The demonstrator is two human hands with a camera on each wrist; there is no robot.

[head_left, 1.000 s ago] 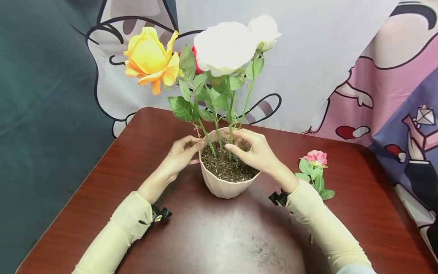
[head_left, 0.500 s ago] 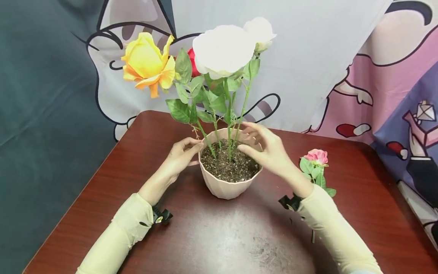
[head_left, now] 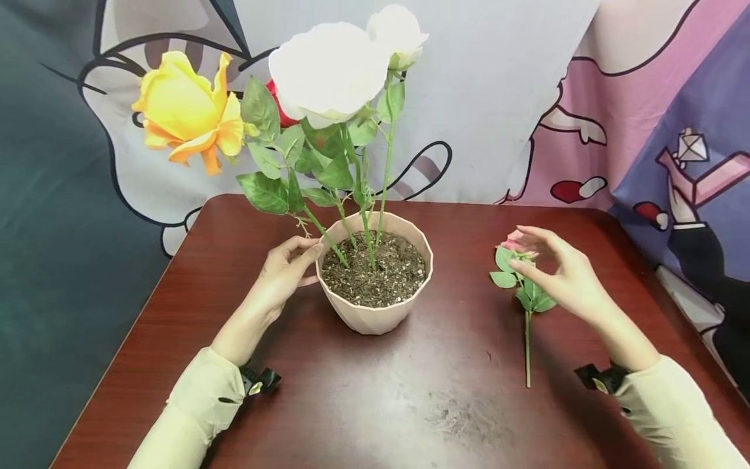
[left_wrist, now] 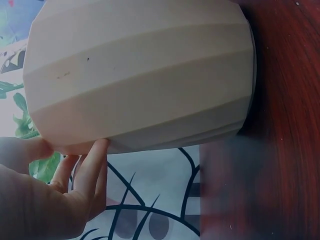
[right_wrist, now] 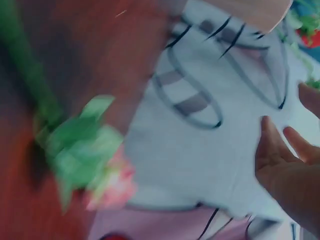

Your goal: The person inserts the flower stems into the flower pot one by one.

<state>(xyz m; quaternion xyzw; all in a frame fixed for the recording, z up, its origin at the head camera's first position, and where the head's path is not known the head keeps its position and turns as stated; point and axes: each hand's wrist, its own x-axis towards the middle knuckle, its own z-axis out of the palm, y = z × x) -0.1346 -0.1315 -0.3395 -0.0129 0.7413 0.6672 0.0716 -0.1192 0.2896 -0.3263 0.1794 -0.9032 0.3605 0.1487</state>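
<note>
A pale pink flowerpot (head_left: 375, 312) filled with dark soil (head_left: 375, 273) stands on the table. My left hand (head_left: 284, 270) holds its left side at the rim; in the left wrist view, thumb and fingertips touch the pot's wall (left_wrist: 150, 90). Rising from the soil are a yellow-orange rose (head_left: 184, 107), a large white rose (head_left: 328, 71), a smaller white rose (head_left: 398, 36) and a partly hidden red flower (head_left: 280, 107). My right hand (head_left: 565, 273) hovers with spread, bent fingers above a pink rose (head_left: 515, 242) with a short stem. In the right wrist view that rose (right_wrist: 115, 185) is blurred and apart from the fingers.
The reddish-brown table (head_left: 410, 391) carries scattered soil specks (head_left: 457, 417) near its front. A cartoon-printed curtain (head_left: 498, 98) hangs right behind it, and a dark green cloth (head_left: 47, 260) hangs at the left.
My right hand has left the stems in the pot and moved right, over the pink rose. The left hand stays at the pot. The head view has shifted to the right.
</note>
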